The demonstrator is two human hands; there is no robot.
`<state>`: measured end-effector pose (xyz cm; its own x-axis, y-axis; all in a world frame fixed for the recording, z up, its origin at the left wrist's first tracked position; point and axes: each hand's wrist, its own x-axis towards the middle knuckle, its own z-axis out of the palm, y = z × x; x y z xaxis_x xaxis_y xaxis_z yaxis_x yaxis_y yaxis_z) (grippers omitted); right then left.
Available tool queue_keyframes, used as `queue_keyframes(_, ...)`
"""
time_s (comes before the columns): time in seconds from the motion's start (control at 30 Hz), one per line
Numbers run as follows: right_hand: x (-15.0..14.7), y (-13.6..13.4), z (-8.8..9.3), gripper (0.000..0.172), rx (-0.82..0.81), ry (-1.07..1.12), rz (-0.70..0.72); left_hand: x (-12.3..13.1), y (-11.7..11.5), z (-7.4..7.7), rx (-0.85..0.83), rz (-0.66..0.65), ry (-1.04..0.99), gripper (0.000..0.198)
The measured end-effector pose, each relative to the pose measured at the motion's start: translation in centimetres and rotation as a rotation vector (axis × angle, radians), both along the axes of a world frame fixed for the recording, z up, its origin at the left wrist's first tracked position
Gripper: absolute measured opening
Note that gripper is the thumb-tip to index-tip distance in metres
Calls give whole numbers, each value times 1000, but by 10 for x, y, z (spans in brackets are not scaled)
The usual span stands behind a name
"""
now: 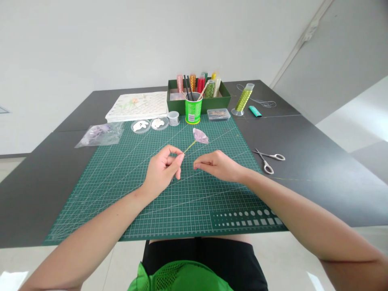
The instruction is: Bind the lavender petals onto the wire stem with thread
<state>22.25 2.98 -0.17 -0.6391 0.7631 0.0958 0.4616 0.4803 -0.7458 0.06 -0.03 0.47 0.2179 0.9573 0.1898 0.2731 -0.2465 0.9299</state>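
Petal, pink crinkly, thin stem pinched by L fingers; R fingers pressed together.

Craft workspace in plain room, hobby or small studio.
- Dark table against bare white wall.
- Green gridded cutting mat over table centre.
- At far edge, green box packed with upright tubes of coloured beads; green cup of sticks in front.
- Nearby: 2 shallow dishes of white pieces, small clear case, scissors, plastic bag of pale purple bits, patterned sheet.
- Pink petal on thin stem above mat, handmade flower work.
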Motion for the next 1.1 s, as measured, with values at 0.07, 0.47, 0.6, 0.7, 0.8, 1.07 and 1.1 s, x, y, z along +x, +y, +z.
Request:
queue_keyframes(0.07,-2,-6,7,26,8,-5,55,-3,5,-3,72,85,42,17)
queue_keyframes(0.47,-4,-20,17,29,105,84,140,-3,12,-9,173,93,432,18)
queue_keyframes(0.6,-3,-20,17,29,116,83,140,-1,10,-7,99,93,297,20)
queue_keyframes(0.7,-1,-20,16,29,121,68,121,-1,11,-5,4,78,105,20)
queue_keyframes(0.8,-1,-16,11,28,246,40,13,-3,13,-5,-87,49,-84,21)
queue_keyframes(1.07,-2,0,-5,40,252,90,-342,4,6,-3,-224,-41,-255,20)
queue_keyframes(1.1,-3,0,-6,41,196,149,-307,5,4,-3,-235,-54,-261,21)
